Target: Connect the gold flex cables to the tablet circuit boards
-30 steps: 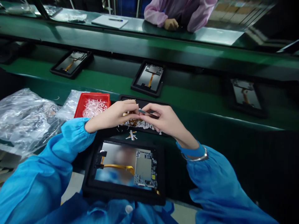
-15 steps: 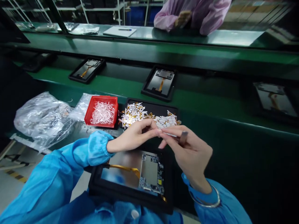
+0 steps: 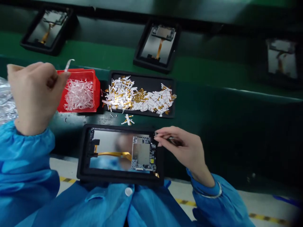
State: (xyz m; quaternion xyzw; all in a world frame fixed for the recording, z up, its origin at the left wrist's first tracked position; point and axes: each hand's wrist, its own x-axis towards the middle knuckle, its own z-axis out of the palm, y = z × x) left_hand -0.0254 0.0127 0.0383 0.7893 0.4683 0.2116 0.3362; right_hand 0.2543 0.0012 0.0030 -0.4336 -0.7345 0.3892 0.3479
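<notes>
Head view, left hand (image 3: 33,97) raised, pinching strip (image 3: 68,65)

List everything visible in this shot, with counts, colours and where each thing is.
Display panel in fixture: 1, silver with orange flex cable, in front of the person.
Panels in fixtures: 3, black frames, farther up the line.
Scrap tray: 1, black, holding white and gold strips.
Bin: 1, red, holding white strips, left of the tray.
Scrap pile: 1, white and gold, below the tray.
Plastic bag: 1, clear, at left edge.
Conveyor belt: 1, green, behind everything.
Left hand: pinches white strip above the bin.
Right hand: holds metal tool above the panel's corner.
Gown: blue.
</notes>
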